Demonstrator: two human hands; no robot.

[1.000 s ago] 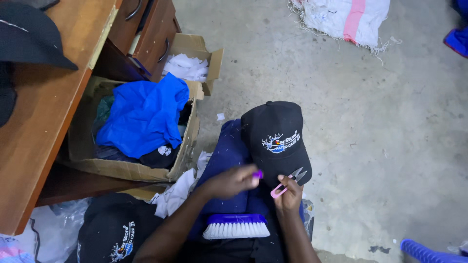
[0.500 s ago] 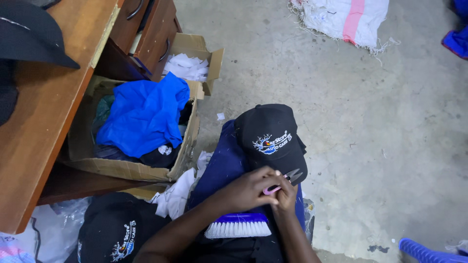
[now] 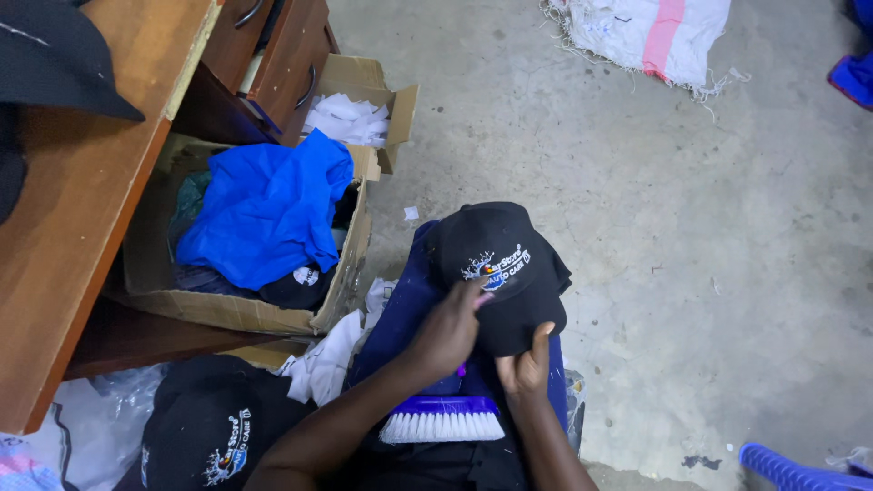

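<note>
Black cap (image 3: 498,264) with an embroidered front patch sits on my lap, resting on dark blue cloth (image 3: 400,314) draped over my knees, its crown pointing away from me toward the concrete floor (image 3: 655,227). My left hand (image 3: 447,332) lies on the cap's near left edge, fingers curled over the fabric just below the patch, so the cap's body is ahead of and slightly right of that grasp. My right hand (image 3: 526,368) pinches the brim from underneath, thumb pressed up on the brim's near edge; most of the cap lies above and beyond it. Both hands are closed on the cap, touching it, not loose around it. A small purple thing shows between the hands, too hidden for me to tell what it is or which hand carries it.

Just below my hands a purple-backed scrub brush (image 3: 443,418) with white bristles rests on my lap, close to both wrists. To my left stands an open cardboard box (image 3: 341,291) holding a bright blue garment (image 3: 268,209) and white scraps. Another black cap (image 3: 214,441) lies at lower left, well apart from the one I hold. A wooden desk (image 3: 82,209) borders the left side.
</note>
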